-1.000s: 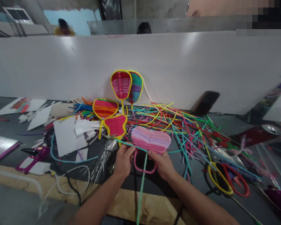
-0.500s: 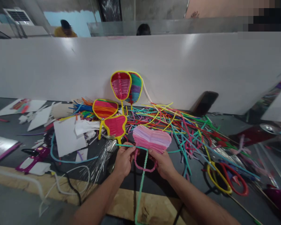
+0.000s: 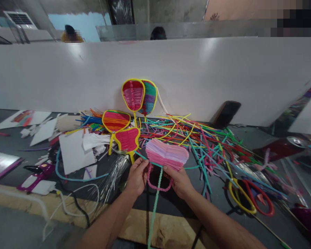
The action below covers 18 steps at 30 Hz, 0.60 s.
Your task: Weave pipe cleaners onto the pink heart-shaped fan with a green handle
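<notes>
Between my hands is a pink and lilac pipe-cleaner panel (image 3: 167, 152), with a pink loop (image 3: 159, 188) hanging from its lower edge. My right hand (image 3: 180, 181) is closed on the panel's lower right side, thumb on the front. A green pipe cleaner (image 3: 155, 204) runs along the lower edge, and a long twisted length of it hangs down in front of the loop. My left hand (image 3: 138, 174) pinches the green pipe cleaner at the panel's lower left corner, and its free end sticks out up and to the left. The fingertips behind the panel are hidden.
Yellow-edged fans (image 3: 126, 140) lie ahead, and others (image 3: 133, 95) lean on the white partition (image 3: 67, 76). Loose pipe cleaners (image 3: 197, 135) spread to the right, near scissors (image 3: 242, 197) and a phone (image 3: 226, 114). A glue gun (image 3: 37, 176) with a cord lies left.
The green pipe cleaner's free end by my left hand has swung from nearly level to slanting up and left. Its hanging length has shifted slightly left. Both hands keep their hold.
</notes>
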Each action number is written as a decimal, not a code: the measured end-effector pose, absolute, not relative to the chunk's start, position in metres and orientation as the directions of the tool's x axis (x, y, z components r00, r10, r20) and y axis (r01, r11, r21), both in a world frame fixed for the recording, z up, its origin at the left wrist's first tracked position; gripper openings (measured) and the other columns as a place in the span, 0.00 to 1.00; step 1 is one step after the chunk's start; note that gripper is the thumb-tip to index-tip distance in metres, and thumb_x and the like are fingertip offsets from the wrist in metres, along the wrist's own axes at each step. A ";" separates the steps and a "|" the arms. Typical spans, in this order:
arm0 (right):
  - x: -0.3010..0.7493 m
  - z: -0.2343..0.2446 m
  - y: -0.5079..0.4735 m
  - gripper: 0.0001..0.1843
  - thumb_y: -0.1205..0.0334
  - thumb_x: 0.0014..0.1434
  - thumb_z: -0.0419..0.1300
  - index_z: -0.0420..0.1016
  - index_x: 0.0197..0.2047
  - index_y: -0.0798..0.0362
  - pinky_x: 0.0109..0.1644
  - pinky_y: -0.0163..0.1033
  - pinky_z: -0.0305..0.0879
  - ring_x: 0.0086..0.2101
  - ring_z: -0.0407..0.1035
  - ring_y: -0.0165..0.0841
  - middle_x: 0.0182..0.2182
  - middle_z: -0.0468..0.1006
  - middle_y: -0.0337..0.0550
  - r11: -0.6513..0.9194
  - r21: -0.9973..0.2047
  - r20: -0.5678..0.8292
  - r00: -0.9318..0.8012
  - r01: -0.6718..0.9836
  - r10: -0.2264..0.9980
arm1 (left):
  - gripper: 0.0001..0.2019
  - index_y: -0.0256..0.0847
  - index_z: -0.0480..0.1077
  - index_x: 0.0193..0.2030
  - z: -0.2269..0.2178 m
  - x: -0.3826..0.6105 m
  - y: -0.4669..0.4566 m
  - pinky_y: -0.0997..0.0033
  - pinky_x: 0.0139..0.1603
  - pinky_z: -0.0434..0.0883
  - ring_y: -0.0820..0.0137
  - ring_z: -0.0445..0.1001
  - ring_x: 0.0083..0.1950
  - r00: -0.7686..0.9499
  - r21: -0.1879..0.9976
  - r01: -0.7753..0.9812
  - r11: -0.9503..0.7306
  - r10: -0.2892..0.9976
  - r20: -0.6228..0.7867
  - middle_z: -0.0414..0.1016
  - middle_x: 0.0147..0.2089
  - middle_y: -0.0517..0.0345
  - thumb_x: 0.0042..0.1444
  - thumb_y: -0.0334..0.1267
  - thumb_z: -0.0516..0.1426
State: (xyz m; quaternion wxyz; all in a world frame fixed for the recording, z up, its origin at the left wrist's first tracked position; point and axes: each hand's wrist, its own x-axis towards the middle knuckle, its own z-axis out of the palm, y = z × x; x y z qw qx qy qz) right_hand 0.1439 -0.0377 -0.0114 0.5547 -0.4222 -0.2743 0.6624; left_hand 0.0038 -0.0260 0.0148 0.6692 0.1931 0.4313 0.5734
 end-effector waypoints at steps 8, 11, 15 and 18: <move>0.143 -0.012 -0.039 0.13 0.58 0.46 0.68 0.75 0.36 0.50 0.33 0.36 0.61 0.26 0.63 0.28 0.27 0.74 0.35 -0.173 -0.853 -0.181 -0.032 -0.493 0.983 | 0.18 0.40 0.67 0.38 0.014 0.002 -0.024 0.80 0.26 0.70 0.78 0.71 0.24 -0.028 0.713 -0.633 0.301 0.912 -0.410 0.74 0.26 0.64 0.39 0.33 0.67; 0.144 -0.014 -0.038 0.13 0.58 0.46 0.68 0.74 0.36 0.51 0.33 0.37 0.61 0.26 0.63 0.29 0.26 0.74 0.35 -0.167 -0.863 -0.178 -0.023 -0.476 0.984 | 0.16 0.39 0.67 0.35 0.011 0.002 -0.023 0.81 0.25 0.69 0.79 0.70 0.22 -0.001 0.699 -0.644 0.310 0.914 -0.406 0.72 0.23 0.65 0.40 0.33 0.67; 0.144 -0.016 -0.038 0.11 0.58 0.47 0.68 0.74 0.33 0.51 0.32 0.36 0.60 0.25 0.61 0.28 0.24 0.72 0.34 -0.138 -0.873 -0.149 -0.014 -0.467 0.989 | 0.13 0.37 0.67 0.32 0.010 0.002 -0.023 0.83 0.22 0.67 0.79 0.69 0.21 0.002 0.711 -0.625 0.323 0.911 -0.413 0.70 0.21 0.64 0.41 0.35 0.66; 0.143 -0.014 -0.039 0.10 0.58 0.46 0.68 0.73 0.30 0.52 0.31 0.35 0.59 0.24 0.59 0.27 0.22 0.69 0.33 -0.123 -0.880 -0.135 -0.006 -0.458 0.991 | 0.13 0.36 0.68 0.32 0.011 0.002 -0.023 0.81 0.23 0.68 0.78 0.69 0.22 0.023 0.693 -0.635 0.342 0.905 -0.425 0.71 0.22 0.64 0.40 0.34 0.66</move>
